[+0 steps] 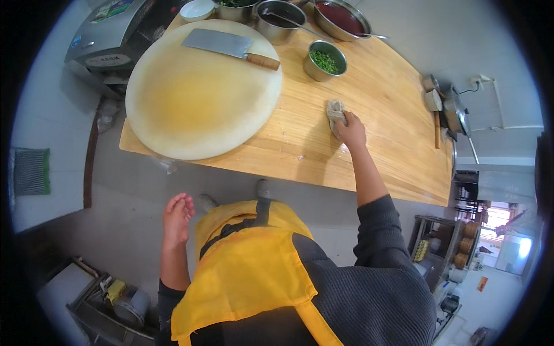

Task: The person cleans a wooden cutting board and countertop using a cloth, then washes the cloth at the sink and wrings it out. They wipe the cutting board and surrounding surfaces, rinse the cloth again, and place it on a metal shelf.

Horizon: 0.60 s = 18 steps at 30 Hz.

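Observation:
My right hand (352,129) grips a folded grey-beige cloth (336,111) on the wooden table (389,129), to the right of a large round cutting board (194,95). My left hand (178,212) hangs over the floor in front of the table, fingers loosely curled, holding nothing. A cleaver (218,42) with a wooden handle lies flat on the far part of the board. Beyond the cloth stands a metal bowl (318,72) of chopped green herbs. Small crumbs and bits lie on the wood between the board and the cloth.
At the table's far edge stand a white bowl (197,9), a metal pot (277,32) with a ladle and a wide metal basin (333,21) of dark red contents. A grey machine (106,34) is at the far left. Pots and pans (452,106) stand beyond the right end.

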### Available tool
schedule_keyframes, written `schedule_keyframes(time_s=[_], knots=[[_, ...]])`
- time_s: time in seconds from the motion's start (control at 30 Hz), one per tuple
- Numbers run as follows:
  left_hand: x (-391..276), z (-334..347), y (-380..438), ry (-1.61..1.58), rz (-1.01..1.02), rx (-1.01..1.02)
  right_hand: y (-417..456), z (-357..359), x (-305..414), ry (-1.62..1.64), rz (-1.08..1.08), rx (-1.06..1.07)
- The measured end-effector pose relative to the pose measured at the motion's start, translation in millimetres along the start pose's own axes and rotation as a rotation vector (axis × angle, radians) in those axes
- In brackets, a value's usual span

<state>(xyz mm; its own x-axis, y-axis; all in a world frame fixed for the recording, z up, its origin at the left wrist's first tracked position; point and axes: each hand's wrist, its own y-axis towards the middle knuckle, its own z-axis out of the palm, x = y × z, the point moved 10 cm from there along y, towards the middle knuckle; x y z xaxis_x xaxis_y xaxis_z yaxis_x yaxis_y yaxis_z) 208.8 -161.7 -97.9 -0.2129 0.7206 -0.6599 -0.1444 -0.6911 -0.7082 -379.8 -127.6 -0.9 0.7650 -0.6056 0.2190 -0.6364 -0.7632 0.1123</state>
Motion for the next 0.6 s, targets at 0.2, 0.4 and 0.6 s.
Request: schedule_keyframes(time_s=[0.2, 0.4, 0.6], knots=[[31, 12, -33, 0.003, -0.019, -0.131, 26, 22, 104, -0.005, -0.174, -0.061], [36, 29, -75, 0.047, 0.022, -0.240, 63, 1, 77, 0.433, 0.021, 0.125], [50, -2, -96, 0.031, 0.015, -0.339, 124, 23, 63, 0.548, 0.124, 0.070]])
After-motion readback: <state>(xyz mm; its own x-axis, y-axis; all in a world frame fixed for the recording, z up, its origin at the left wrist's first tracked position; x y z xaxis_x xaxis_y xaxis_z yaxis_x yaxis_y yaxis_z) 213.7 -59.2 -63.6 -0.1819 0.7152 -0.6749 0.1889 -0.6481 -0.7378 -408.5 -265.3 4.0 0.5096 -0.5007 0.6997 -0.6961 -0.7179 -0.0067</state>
